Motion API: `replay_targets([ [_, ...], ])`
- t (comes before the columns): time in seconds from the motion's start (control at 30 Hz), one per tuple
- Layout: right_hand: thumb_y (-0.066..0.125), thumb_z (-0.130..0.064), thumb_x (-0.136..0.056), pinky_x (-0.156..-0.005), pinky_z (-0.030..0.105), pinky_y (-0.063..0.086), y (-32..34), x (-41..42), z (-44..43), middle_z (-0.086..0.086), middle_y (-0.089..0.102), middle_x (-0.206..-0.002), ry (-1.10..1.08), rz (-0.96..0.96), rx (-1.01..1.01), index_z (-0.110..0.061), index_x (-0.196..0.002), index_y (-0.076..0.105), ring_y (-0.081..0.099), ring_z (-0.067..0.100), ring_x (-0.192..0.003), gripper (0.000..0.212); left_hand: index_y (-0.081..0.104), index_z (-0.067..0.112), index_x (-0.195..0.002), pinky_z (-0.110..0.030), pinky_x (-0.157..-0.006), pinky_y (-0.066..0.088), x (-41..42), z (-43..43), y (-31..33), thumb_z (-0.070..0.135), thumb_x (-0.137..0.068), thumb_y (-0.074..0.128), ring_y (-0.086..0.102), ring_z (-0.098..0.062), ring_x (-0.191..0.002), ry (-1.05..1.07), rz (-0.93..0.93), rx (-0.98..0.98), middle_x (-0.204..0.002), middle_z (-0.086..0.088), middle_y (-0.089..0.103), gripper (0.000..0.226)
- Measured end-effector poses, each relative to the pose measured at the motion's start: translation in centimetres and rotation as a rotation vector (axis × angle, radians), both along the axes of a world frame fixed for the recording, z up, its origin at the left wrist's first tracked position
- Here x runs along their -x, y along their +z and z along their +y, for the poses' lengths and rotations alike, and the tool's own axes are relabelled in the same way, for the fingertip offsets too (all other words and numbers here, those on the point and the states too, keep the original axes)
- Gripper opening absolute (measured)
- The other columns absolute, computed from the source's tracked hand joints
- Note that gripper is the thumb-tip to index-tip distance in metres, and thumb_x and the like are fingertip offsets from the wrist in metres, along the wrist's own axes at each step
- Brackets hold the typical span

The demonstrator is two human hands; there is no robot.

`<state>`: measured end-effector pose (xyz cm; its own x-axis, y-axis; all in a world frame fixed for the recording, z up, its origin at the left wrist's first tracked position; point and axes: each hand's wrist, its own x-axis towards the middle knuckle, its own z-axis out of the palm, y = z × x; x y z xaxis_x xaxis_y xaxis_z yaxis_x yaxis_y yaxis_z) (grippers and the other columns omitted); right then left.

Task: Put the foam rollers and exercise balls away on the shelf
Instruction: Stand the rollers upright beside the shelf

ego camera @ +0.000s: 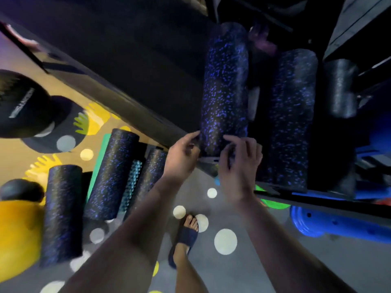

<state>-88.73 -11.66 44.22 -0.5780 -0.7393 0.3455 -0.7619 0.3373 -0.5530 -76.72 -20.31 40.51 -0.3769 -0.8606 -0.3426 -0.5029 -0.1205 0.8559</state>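
Hands meet at the near end of a long black foam roller flecked with blue (225,89), which lies lengthwise on the dark shelf board (275,192) with its near end at the board's front edge. The left hand (183,154) has its fingers curled against the roller's left side and the right hand (240,166) spreads its fingers loosely over the right side; whether either truly grips is hard to tell. To the right on the same board lies a second blue-flecked black roller (293,119), a dark gap between the two, and beyond it a shorter plain black roller (340,87) close to the shelf's right upright. Left of the held roller the shelf space looks dark and open. Below, on the grey floor with pale dots (225,242), more flecked black rollers (112,174) lean in a crowded group beside a green roller (99,163) and a teal ridged one (132,185), with another flecked roller (62,212) just left of them. A large black exercise ball (21,102) sits at far left, a yellow ball (17,237) lower down. A sandalled foot (186,235) stands on clear floor between the arms.
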Motion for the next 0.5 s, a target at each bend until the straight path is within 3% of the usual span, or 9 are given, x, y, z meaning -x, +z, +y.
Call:
replay_targets([
  [0.07, 0.06, -0.01, -0.086, -0.084, 0.043, 0.04, -1.3, -3.8, 0.4, 0.01, 0.064, -0.1, 0.133, -0.02, -0.042, -0.012, -0.1, 0.071, 0.057, 0.035, -0.094, 0.017, 0.065, 0.019, -0.133, -0.012, -0.086, 0.049, -3.7, 1.0, -1.2, 0.007, -0.095, 0.06, 0.065, 0.0, -0.093, 0.108, -0.002, -0.069, -0.103, 0.008, 0.07, 0.04],
  [0.2, 0.053, -0.014, -0.087, -0.083, 0.046, 0.045, -6.5, -11.2, 1.3, 0.01, 0.062, -0.097, 0.256, -0.155, -0.155, -0.011, -0.091, 0.066, 0.057, 0.035, -0.092, 0.014, 0.067, 0.015, -0.129, 0.006, -0.076, 0.036, -13.3, 3.6, -5.6, 0.008, -0.097, 0.059, 0.062, 0.001, -0.099, 0.262, -0.152, -0.159, -0.109, 0.007, 0.069, 0.033],
  [0.27, 0.053, -0.014, -0.084, -0.084, 0.048, 0.048, -10.2, -14.9, 1.7, 0.009, 0.062, -0.098, 0.266, -0.248, -0.259, -0.012, -0.094, 0.065, 0.058, 0.035, -0.092, 0.016, 0.067, 0.014, -0.128, 0.0, -0.082, 0.041, -18.6, 5.0, -9.0, 0.008, -0.097, 0.059, 0.066, -0.008, -0.101, 0.345, -0.248, -0.237, -0.113, 0.0, 0.072, 0.033],
  [0.37, 0.06, -0.023, -0.086, -0.092, 0.048, 0.046, -16.0, -19.4, 2.1, 0.013, 0.058, -0.119, 0.222, -0.341, -0.704, -0.014, -0.119, 0.061, 0.056, 0.039, -0.107, 0.034, 0.066, 0.015, -0.127, -0.029, -0.094, 0.05, -25.4, 6.9, -13.4, 0.014, -0.097, 0.06, 0.07, -0.021, -0.108, 0.469, -0.353, -0.351, -0.116, -0.008, 0.074, 0.031],
  [0.43, 0.064, -0.032, -0.091, -0.102, 0.047, 0.041, -19.6, -21.3, 2.2, 0.016, 0.049, -0.138, 0.195, -0.435, -1.017, -0.013, -0.138, 0.049, 0.049, 0.042, -0.123, 0.053, 0.065, 0.014, -0.128, -0.032, -0.092, 0.05, -28.7, 7.6, -15.7, 0.019, -0.097, 0.063, 0.07, -0.023, -0.108, 0.474, -0.377, -0.402, -0.115, -0.008, 0.074, 0.031],
  [0.5, 0.064, -0.04, -0.091, -0.107, 0.047, 0.037, -22.5, -22.7, 2.1, 0.021, 0.045, -0.145, 0.105, -0.552, -1.158, -0.011, -0.144, 0.041, 0.044, 0.043, -0.131, 0.065, 0.064, 0.015, -0.13, -0.033, -0.091, 0.05, -31.0, 7.5, -17.2, 0.027, -0.097, 0.066, 0.069, -0.022, -0.109, 0.416, -0.416, -0.425, -0.116, -0.007, 0.073, 0.035],
])
